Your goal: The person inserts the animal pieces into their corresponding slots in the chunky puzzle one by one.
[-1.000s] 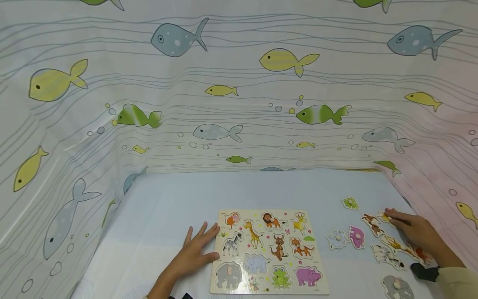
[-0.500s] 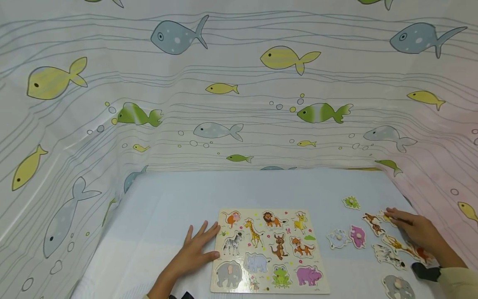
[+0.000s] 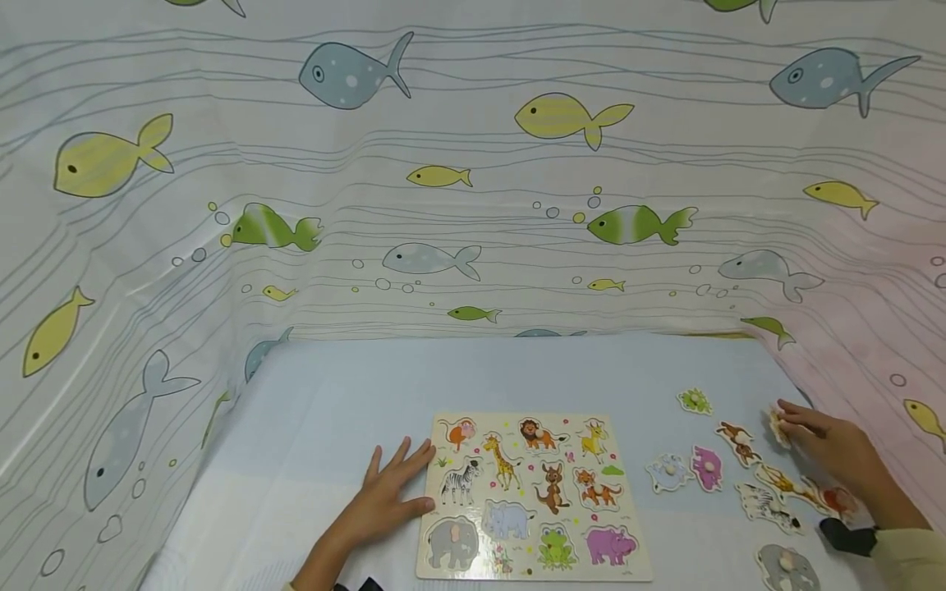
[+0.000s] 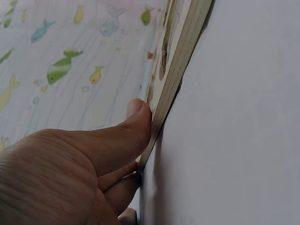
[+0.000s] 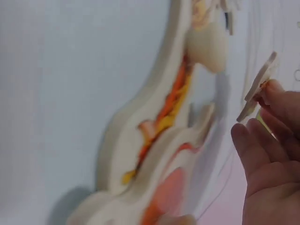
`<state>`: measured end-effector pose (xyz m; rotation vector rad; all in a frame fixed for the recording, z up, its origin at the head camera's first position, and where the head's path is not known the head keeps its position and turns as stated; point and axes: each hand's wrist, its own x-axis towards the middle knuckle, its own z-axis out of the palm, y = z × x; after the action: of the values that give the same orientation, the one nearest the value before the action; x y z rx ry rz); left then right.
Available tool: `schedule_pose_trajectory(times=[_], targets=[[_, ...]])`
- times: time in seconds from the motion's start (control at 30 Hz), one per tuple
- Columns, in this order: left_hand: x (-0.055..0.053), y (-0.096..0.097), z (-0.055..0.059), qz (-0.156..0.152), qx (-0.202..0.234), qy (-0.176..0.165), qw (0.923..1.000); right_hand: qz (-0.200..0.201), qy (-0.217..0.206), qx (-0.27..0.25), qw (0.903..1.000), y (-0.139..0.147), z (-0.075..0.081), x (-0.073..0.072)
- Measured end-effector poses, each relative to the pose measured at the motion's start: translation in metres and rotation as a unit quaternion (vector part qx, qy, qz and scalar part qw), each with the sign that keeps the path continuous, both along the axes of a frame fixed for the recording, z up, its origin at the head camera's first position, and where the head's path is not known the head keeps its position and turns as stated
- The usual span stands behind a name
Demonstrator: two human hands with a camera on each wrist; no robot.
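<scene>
The wooden puzzle board (image 3: pixel 532 566) with pictured animals lies flat on the table. My left hand (image 3: pixel 395 492) has its fingers spread along the board's left side; in the left wrist view the thumb (image 4: pixel 140 119) touches its edge. Over at the right, my right hand (image 3: pixel 835 451) pinches a small yellowish puzzle piece (image 3: pixel 776 427), which stands tilted and raised between thumb and fingers. In the right wrist view this piece (image 5: pixel 260 79) appears almost edge-on, so its animal is hidden. Just left of it lies the kangaroo piece (image 3: pixel 738 444). The lion piece (image 3: pixel 542 436) sits in the board.
Several knobbed pieces lie right of the board: green frog (image 3: pixel 695 401), purple hippo (image 3: pixel 707 468), pale blue animal (image 3: pixel 668 473), zebra (image 3: pixel 767 507) and grey elephant (image 3: pixel 786 566). The giraffe piece (image 3: pixel 782 483) and a reddish piece (image 3: pixel 840 502) lie under my right forearm. Fish-patterned cloth (image 3: pixel 443 222) walls the table.
My right hand has lifted the yellowish piece off the table and tilted it, shifting slightly right and up in the head view. The left hand and the board have stayed put.
</scene>
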<state>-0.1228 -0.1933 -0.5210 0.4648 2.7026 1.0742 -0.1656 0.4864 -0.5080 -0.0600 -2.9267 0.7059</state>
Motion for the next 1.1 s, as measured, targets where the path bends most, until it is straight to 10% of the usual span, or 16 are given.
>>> schedule_pose_trajectory(times=[0.5, 1.1], targets=[[0.0, 0.0, 0.001, -0.001, 0.002, -0.002, 1.0, 0.118, 0.081, -0.165, 0.9758, -0.037, 0.021, -0.002], [0.001, 0.0, -0.001, -0.006, 0.013, 0.026, 0.9996, 0.109, 0.122, -0.158, 0.9738, -0.076, 0.023, -0.006]])
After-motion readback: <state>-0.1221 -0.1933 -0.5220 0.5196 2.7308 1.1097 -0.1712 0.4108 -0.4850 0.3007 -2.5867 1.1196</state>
